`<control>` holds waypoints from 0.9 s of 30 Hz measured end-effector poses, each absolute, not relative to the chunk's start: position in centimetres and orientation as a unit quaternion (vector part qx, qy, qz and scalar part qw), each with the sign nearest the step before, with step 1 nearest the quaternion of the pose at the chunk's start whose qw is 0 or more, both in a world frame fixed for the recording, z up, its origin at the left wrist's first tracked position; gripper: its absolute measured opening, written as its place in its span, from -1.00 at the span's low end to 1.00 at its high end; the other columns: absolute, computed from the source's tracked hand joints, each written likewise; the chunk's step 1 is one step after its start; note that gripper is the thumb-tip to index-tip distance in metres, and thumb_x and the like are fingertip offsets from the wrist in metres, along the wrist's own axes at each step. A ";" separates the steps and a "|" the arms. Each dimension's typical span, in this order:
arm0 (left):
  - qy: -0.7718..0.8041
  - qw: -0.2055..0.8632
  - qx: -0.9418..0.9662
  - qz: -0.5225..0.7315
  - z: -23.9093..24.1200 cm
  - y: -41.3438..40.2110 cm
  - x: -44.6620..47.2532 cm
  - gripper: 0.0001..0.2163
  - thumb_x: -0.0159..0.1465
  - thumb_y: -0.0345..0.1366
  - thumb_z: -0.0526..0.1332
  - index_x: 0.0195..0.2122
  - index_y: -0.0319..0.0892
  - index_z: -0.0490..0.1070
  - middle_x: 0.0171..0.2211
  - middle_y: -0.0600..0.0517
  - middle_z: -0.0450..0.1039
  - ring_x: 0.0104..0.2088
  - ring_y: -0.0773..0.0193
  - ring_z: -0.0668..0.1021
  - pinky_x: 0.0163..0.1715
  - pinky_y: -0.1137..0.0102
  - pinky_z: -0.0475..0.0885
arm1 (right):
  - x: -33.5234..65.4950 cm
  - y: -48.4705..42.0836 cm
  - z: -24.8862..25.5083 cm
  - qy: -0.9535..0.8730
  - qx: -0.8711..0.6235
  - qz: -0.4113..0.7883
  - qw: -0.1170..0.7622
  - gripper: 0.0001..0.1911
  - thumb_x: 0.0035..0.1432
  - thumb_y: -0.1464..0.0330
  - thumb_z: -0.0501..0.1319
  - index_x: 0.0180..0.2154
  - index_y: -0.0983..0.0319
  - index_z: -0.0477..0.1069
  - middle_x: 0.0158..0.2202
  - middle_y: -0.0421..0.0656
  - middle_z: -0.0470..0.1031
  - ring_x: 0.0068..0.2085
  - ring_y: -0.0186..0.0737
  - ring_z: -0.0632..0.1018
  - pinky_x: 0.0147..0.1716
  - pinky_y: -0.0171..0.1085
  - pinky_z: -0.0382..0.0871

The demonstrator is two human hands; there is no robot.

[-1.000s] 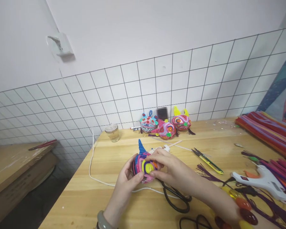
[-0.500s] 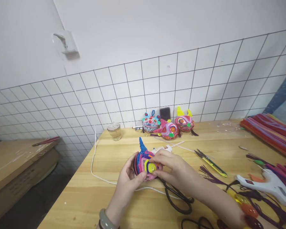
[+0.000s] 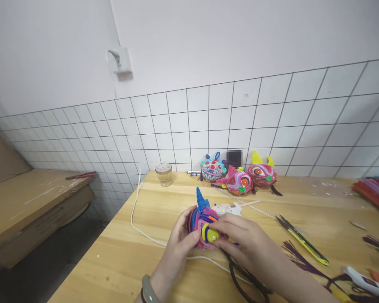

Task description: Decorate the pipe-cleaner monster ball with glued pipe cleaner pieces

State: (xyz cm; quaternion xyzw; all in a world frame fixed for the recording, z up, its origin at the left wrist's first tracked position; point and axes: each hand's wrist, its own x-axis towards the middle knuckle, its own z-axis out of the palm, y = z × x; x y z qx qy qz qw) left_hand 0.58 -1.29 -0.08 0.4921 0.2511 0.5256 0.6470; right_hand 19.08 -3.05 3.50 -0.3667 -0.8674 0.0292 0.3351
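Observation:
Both of my hands hold a small colourful pipe-cleaner figure point(image 3: 202, 218) with a blue horn and a yellow spiral eye, just above the wooden table point(image 3: 139, 252). My left hand point(image 3: 179, 246) cups its left side with fingers curled round it. My right hand point(image 3: 240, 240) grips it from the right, thumb and fingers pressed at the yellow spiral. A bracelet sits on my left wrist.
Three finished figures point(image 3: 240, 179) stand by the tiled wall, with a glass jar point(image 3: 164, 174) to their left. A white cord point(image 3: 139, 223) and black cables point(image 3: 240, 282) lie near my hands. Yellow snips point(image 3: 303, 240), a glue gun point(image 3: 366, 284) and pipe cleaners point(image 3: 374, 191) lie to the right. Cardboard boxes point(image 3: 28, 206) stand at left.
The view has swung to the left, so the table's things sit further right in the picture. My hands keep the same hold on the figure, with the fingers shifting slightly.

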 end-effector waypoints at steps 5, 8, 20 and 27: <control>0.290 0.663 0.427 0.543 0.4 -1.7 1.0 -0.63 0.09 -0.32 0.29 -0.05 -0.15 0.34 -0.09 -0.08 0.44 -0.05 0.10 0.45 -0.07 0.24 0.35 | 18.2 -3.0 3.0 -0.870 -0.323 -0.046 0.369 -0.75 0.30 0.32 0.03 -0.21 0.26 0.44 -0.37 -0.08 0.52 -0.38 -0.19 0.53 -0.43 -0.26 0.40; 0.311 0.666 0.401 0.547 0.5 -1.7 1.2 -0.65 0.06 -0.33 0.32 -0.11 -0.15 0.35 -0.14 -0.05 0.46 -0.12 0.16 0.46 -0.09 0.26 0.35 | 17.8 -3.1 3.1 -0.869 -0.310 -0.069 0.380 -0.73 0.32 0.30 0.01 -0.21 0.25 0.44 -0.39 -0.09 0.53 -0.41 -0.24 0.52 -0.45 -0.30 0.38; 0.317 0.682 0.387 0.533 0.4 -1.6 1.2 -0.59 -0.02 -0.32 0.35 -0.13 -0.17 0.31 -0.23 -0.02 0.44 -0.24 0.24 0.44 -0.27 0.36 0.38 | 17.6 -3.2 3.8 -0.881 -0.294 -0.071 0.364 -0.74 0.31 0.32 0.02 -0.25 0.26 0.45 -0.42 -0.10 0.53 -0.43 -0.26 0.50 -0.46 -0.31 0.36; 0.300 0.681 0.382 0.547 0.3 -1.6 1.3 -0.56 -0.05 -0.33 0.35 -0.13 -0.17 0.30 -0.19 -0.02 0.42 -0.20 0.22 0.44 -0.19 0.34 0.34 | 17.9 -3.2 2.8 -0.877 -0.335 0.055 0.340 -0.84 0.23 0.42 0.13 -0.15 0.22 0.42 -0.32 -0.11 0.48 -0.31 -0.22 0.48 -0.36 -0.29 0.37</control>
